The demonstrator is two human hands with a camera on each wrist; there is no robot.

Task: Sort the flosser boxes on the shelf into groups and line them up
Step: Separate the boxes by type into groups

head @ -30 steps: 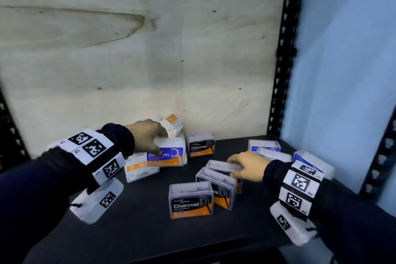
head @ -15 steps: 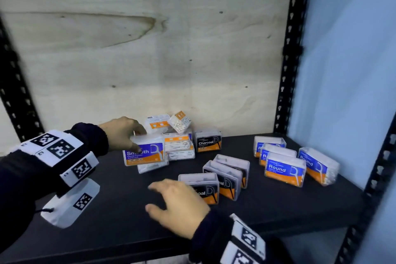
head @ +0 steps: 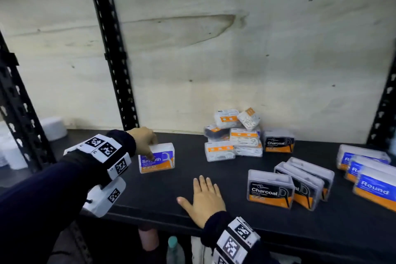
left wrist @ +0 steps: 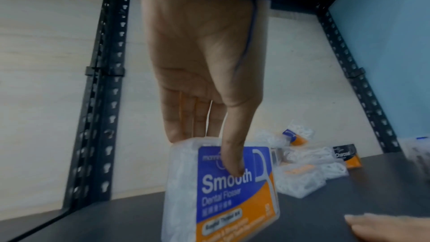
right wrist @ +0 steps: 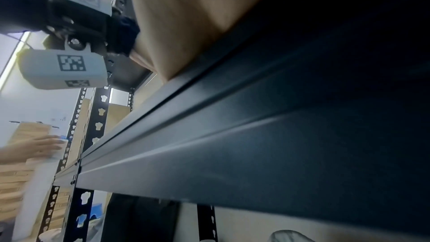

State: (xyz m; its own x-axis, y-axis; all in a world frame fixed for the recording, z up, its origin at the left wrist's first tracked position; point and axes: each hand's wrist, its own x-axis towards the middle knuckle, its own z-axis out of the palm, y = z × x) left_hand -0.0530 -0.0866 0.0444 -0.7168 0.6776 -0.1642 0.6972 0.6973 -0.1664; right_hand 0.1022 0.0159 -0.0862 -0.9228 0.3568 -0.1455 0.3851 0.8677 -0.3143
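Your left hand [head: 144, 140] pinches the Smooth box [head: 156, 158] from the top, thumb on the blue front and the other fingers behind. You hold it that way so it stands up straight with its name facing you. The box sits at about 9 o'clock on the black shelf [head: 150, 191], well apart from the others, so I think you are starting a new row for this kind.

Your right hand [head: 204, 199] lies flat at 6 o'clock near the front edge, fingers spread, holding nothing. It looks like it just steadies you.

The Smooth box is clear, hard plastic with rounded corners and a shiny blue and orange label. You can see white flossers packed inside.

At 12 o'clock a messy pile of boxes [head: 233, 135] leans by the wooden back wall; these are not sorted yet. One Charcoal box [head: 278, 141] stands just beside the pile. At 3 o'clock the Charcoal row [head: 289, 186] stands one behind another, with black and orange labels. Past it, the Round boxes [head: 370, 173] stand close together in blue and orange.
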